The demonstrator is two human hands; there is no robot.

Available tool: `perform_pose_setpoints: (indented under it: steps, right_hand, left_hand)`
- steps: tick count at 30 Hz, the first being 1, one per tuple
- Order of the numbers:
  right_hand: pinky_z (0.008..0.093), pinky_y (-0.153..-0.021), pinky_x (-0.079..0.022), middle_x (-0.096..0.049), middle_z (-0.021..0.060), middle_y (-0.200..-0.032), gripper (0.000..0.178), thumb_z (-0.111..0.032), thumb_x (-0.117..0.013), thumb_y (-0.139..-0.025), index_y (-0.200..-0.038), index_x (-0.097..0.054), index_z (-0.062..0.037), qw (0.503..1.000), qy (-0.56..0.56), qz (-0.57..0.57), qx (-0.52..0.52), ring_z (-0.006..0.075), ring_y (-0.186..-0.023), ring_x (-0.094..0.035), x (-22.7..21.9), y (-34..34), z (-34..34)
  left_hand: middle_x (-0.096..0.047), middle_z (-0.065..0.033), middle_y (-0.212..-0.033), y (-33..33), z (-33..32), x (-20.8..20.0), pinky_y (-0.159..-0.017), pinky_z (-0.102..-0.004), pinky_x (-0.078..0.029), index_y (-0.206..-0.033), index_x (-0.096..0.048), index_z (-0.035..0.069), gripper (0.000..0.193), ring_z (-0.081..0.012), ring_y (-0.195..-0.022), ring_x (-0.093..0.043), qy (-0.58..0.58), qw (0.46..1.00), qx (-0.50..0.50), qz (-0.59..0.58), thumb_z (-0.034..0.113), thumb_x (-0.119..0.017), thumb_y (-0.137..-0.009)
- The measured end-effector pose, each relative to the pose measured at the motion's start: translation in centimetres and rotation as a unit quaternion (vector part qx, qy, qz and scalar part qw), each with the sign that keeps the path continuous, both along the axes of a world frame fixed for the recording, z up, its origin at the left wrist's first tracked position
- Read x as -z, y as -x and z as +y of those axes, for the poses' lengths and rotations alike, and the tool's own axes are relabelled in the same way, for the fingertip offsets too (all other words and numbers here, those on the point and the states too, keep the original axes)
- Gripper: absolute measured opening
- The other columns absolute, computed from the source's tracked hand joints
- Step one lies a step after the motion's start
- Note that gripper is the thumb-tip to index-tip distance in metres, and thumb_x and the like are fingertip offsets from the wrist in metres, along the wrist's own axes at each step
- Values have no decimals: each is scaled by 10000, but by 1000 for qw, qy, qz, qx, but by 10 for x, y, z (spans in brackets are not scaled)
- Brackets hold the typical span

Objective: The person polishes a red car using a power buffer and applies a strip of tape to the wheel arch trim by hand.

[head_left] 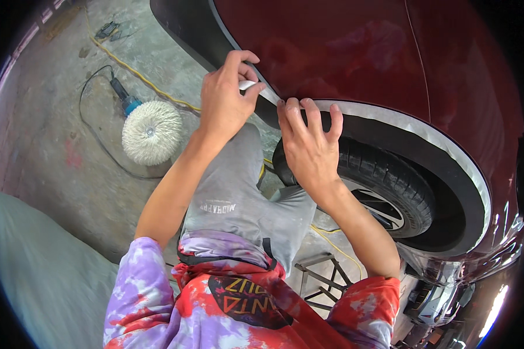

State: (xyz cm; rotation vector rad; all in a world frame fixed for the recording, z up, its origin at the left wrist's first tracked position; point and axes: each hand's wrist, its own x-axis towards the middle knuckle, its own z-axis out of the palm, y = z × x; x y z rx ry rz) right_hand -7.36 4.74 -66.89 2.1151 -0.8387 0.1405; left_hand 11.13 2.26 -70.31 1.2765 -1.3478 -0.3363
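A strip of white masking tape follows the edge where the dark red car body meets the black wheel-arch trim. My left hand pinches the free end of this tape between thumb and fingers, and the strip stretches from there to the front of the arch. Just right of it, my right hand rests its fingertips on the tape's edge, fingers apart and holding nothing. Below the arch is the tyre, partly covered by my right hand and forearm.
On the concrete floor at left lies a polisher with a round white wool pad and a dark cord. A yellow cable crosses the floor. A grey cover hangs at lower left. A metal-framed stand is near my right elbow.
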Motion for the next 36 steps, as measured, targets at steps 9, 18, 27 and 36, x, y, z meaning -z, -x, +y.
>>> perform_pose_setpoints:
  steps: [9, 18, 27, 36]
  right_hand:
    - [534, -1126, -251, -516, 1, -1217, 399, -260, -612, -811, -1171, -704, -112, 999, 17, 33, -25, 171, -1230, -471, 3, 12, -5]
    - [519, -1120, -269, -506, -1, -1200, 466, -268, -590, -833, -1264, -673, -111, 999, 27, 12, -11, 168, -1205, -481, 5, 2, -3]
    - [516, -1131, -251, -523, 8, -1200, 486, -260, -595, -835, -1282, -666, -83, 999, 11, 34, -7, 173, -1201, -488, 6, 1, -2]
    - [514, -1136, -229, -531, 8, -1342, 525, -275, -572, -849, -1340, -643, -101, 995, 47, 83, -19, 157, -1372, -433, 17, 26, 4]
  left_hand:
    - [-695, -64, -815, -6, -6, -6, -740, -332, -527, -1113, -588, 52, 410, -194, -773, -675, 25, 999, 15, 18, 32, -818, -774]
    - [-705, -63, -828, -10, -9, -4, -740, -337, -532, -1101, -587, 49, 406, -195, -783, -681, 30, 999, -1, 34, 40, -822, -769]
    - [-717, -55, -839, -15, -7, -4, -732, -343, -536, -1106, -589, 55, 427, -198, -782, -682, 11, 1000, 8, 13, 69, -841, -762]
    - [-703, -77, -834, -5, 13, 13, -713, -340, -530, -1066, -617, 45, 335, -199, -763, -675, -43, 999, -15, 28, 79, -814, -797]
